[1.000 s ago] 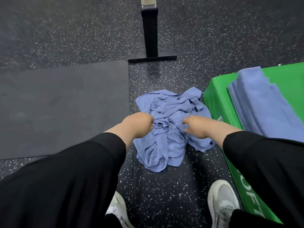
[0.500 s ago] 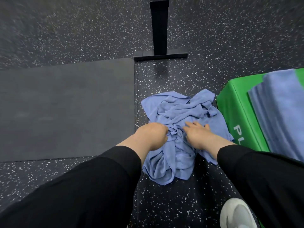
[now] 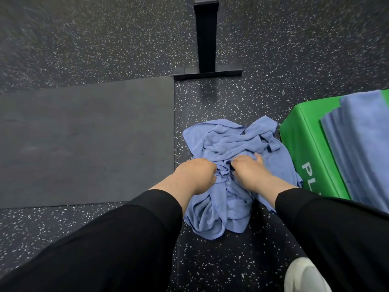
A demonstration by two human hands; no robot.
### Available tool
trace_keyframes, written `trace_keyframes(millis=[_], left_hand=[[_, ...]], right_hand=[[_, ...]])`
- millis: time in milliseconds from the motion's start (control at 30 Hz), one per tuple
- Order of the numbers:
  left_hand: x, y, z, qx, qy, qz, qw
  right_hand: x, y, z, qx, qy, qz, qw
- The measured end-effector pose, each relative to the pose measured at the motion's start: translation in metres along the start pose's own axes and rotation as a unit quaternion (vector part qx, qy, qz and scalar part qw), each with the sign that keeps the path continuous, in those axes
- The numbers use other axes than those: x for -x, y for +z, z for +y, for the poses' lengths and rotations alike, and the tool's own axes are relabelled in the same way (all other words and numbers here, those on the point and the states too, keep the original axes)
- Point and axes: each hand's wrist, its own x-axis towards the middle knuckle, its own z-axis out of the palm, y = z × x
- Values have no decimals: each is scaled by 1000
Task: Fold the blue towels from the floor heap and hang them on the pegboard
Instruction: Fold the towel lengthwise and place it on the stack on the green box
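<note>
Gripping towel heap (image 3: pixel 221 144), both hands' fingers (image 3: pixel 212 171) curled

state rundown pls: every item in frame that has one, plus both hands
towel heap: crumpled, unfolded, on the floor
left hand: fingers curled into the heap, grip on cloth
right hand: fingers curled into the heap's middle, grip on cloth
folded towels: stacked flat on the green box
green box: on the floor, right of the heap
dark mat: flat on the floor, left of the heap
black post: upright on its base
</note>
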Motion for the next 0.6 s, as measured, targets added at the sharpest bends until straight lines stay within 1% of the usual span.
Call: trace_keyframes(millis=[67,133,233,333,400,467,533,600], left_hand=[[1,-4,0,-4,-1,3,1000],[4,-9,2,-5,4,16,1000],[15,-19,7,-8,9,37,999],[32,-34,10,-1,14,56,998],[46,-51,13,37,7,78,996],[63,-74,20,104,-13,119,987],[84,-100,31,184,-39,180,965],[109,-124,44,241,-52,234,940]], right_hand=[[1,-12,0,-69,8,95,993],[3,-24,1,-160,32,149,975],[11,-42,1,-222,88,154,959],[22,-66,0,-242,107,138,954],[34,-92,-1,-254,92,158,950],[53,-121,-4,-274,78,184,941],[77,-155,-8,-304,68,213,926],[103,-187,-12,-323,58,245,912]])
